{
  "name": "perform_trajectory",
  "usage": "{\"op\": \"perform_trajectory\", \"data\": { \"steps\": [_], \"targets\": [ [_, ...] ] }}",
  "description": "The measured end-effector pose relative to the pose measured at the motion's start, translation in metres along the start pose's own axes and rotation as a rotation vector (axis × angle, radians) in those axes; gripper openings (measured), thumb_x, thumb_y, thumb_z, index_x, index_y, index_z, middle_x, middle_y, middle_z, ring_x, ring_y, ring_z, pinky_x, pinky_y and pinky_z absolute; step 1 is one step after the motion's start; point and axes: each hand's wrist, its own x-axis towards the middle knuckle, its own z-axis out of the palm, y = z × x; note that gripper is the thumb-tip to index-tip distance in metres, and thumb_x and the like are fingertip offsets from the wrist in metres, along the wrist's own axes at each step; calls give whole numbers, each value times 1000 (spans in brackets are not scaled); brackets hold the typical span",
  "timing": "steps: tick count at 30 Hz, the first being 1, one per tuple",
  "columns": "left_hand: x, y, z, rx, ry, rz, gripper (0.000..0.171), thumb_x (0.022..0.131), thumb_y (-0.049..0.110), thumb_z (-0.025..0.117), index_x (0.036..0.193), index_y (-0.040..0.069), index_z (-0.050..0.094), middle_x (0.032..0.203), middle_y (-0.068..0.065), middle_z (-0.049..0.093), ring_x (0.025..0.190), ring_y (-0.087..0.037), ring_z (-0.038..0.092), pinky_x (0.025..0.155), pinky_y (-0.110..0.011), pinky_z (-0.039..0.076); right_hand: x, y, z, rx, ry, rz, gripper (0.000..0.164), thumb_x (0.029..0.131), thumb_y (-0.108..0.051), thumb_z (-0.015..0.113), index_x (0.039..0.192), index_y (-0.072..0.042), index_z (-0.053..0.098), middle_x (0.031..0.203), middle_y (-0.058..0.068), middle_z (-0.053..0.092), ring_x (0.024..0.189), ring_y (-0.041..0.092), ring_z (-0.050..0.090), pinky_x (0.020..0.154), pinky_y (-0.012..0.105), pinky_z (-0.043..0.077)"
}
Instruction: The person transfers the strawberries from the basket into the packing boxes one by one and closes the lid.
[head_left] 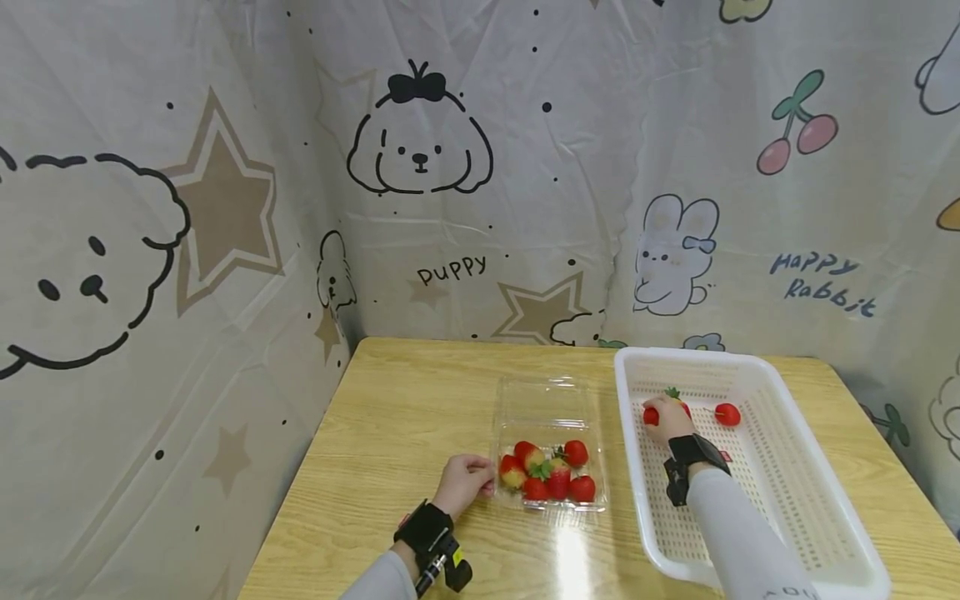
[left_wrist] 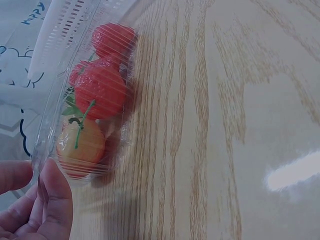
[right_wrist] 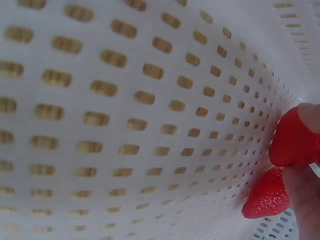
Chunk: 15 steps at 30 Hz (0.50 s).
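Smooth, rounded red fruit sits pinched in my right hand inside the white perforated plastic basket, frame right; likely light, slippery, best held round its middle. My left hand pinches the clear plastic box.

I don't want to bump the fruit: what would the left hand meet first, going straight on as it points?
The clear container, whose edge the left hand pinches. Past that side, a red-and-yellow fruit looks first in line, though depth is hard to judge.
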Motion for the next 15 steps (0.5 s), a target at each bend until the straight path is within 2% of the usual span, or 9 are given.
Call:
{"op": "perform_trajectory", "data": {
  "steps": [3,6,7,9,15],
  "targets": [
    [-6,10,1,-1,-4,1,19,87,-3,54,97,-19,56,72,-12,62,58,-10,57,66,-47,55,3,8,2,-5,-37,37,31,74,-11,72,100,2,62,97,19,57,88,36,57,80,43,49],
    [-14,24,2,9,-2,1,19,86,-5,53,97,-21,55,72,-15,62,58,-11,57,68,-48,54,0,-8,-7,-38,-66,72,30,73,-7,71,99,5,61,99,23,57,90,38,56,81,45,48],
    [-16,28,2,12,-1,2,19,87,-5,53,97,-21,55,72,-15,61,59,-11,58,68,-48,54,-2,-25,-17,-62,-101,118,32,70,1,70,99,10,60,100,28,55,92,45,54,81,53,46],
    [-19,31,2,14,0,5,20,87,-5,53,97,-21,55,72,-14,61,59,-11,57,68,-47,55,-5,-37,-23,-71,-106,129,31,69,4,69,98,12,59,101,31,54,92,47,53,81,54,45],
    [-19,31,2,20,-1,6,20,87,-5,53,97,-21,55,72,-14,61,59,-11,57,68,-46,55,-9,-42,-27,-34,-91,138,33,69,5,68,99,13,58,105,34,52,97,48,51,84,56,44]
  ]
}}
